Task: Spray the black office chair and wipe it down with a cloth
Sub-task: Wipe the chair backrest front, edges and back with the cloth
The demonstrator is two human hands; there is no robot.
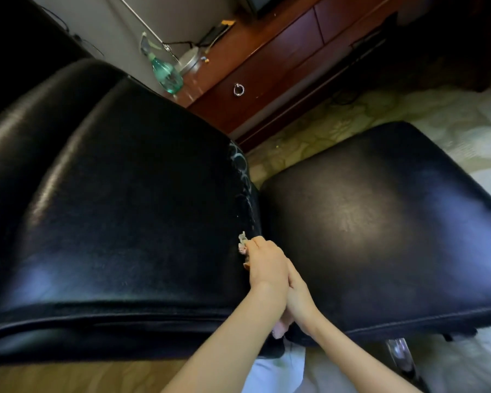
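Patterned floor [323, 129], glossy chair [125, 208], maybe streaked

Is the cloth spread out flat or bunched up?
Bunched up: only a small crumpled wad of the cloth shows, gripped by the left hand against the chair.

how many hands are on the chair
2. The left hand grips the cloth against the larger cushion; the right hand sits beside it by the smaller cushion, partly hidden.
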